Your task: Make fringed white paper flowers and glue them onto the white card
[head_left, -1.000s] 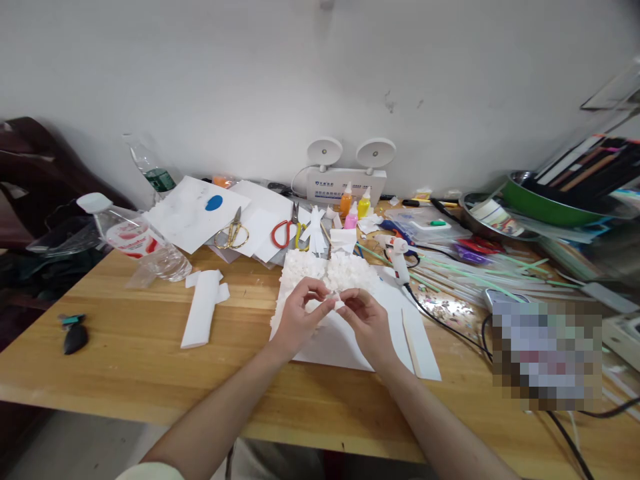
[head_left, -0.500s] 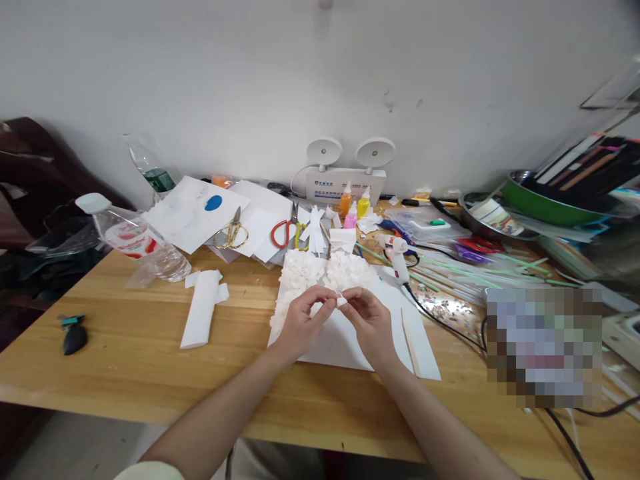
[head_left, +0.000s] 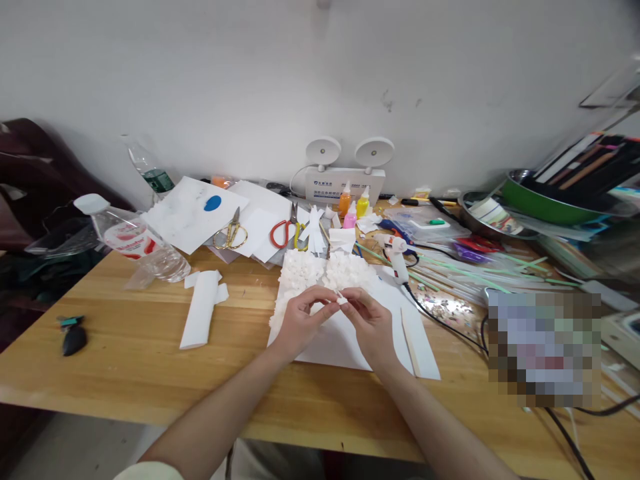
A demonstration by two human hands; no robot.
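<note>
White tufts (head_left: 350, 270) already cover much of the far and left parts of the sheet (head_left: 345, 350), its near right part remaining mostly uncovered, while above it the left hand (head_left: 306, 319) and right hand (head_left: 370, 325) pinch a small white scrap (head_left: 341, 300) between nearly closed fingertips.

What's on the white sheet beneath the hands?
On the sheet, white bits line the far and left sides; a pale stick lies near the right edge. Left hand and right hand hide what's beneath.

The head-worn camera looks forward and down over the table (head_left: 135, 360).
</note>
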